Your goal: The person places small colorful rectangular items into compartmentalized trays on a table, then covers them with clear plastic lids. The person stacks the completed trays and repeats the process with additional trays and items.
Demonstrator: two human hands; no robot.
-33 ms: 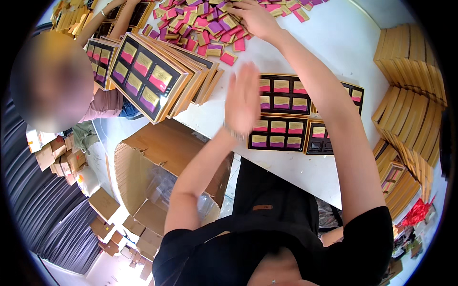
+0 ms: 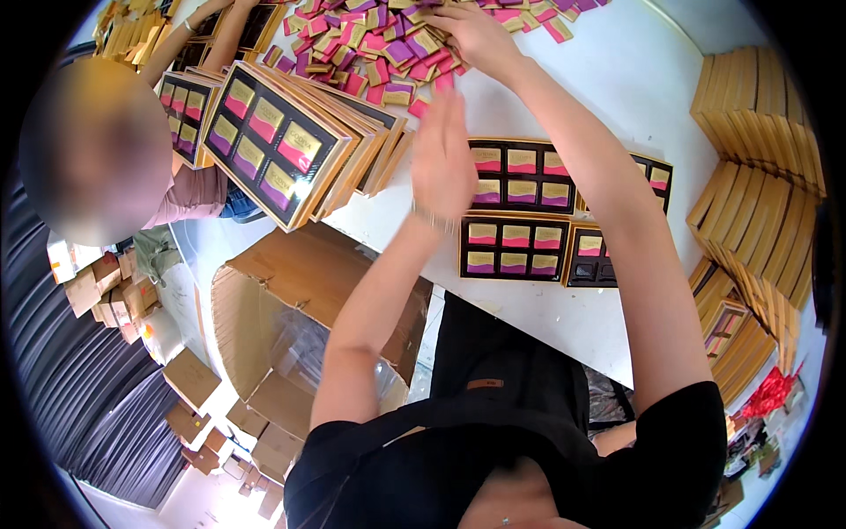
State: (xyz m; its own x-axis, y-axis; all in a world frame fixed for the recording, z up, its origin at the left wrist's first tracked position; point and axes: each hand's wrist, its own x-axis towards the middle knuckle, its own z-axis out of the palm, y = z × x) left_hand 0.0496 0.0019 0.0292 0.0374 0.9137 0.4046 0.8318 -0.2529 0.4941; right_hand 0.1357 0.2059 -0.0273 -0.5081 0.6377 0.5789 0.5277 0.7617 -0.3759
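A heap of small flat wrapped pieces, pink, purple and gold, covers the far part of the white table. My right hand reaches over the heap's right side, its fingers spread among the pieces. My left hand is raised nearer to me, fingers stretched toward the heap, with nothing seen in it. Right of it lie shallow black-trayed boxes with gold edges. The upper left box and the lower left box hold rows of pieces. The lower right box has unfilled compartments. My right forearm partly hides the right-hand boxes.
A leaning stack of filled boxes stands at the left, beside a person whose arms reach over other boxes. An open cardboard carton stands below the table edge. Tall stacks of gold-edged boxes line the right.
My left hand has moved a little farther away, toward the heap. The right hand has barely shifted, and the boxes stay in place.
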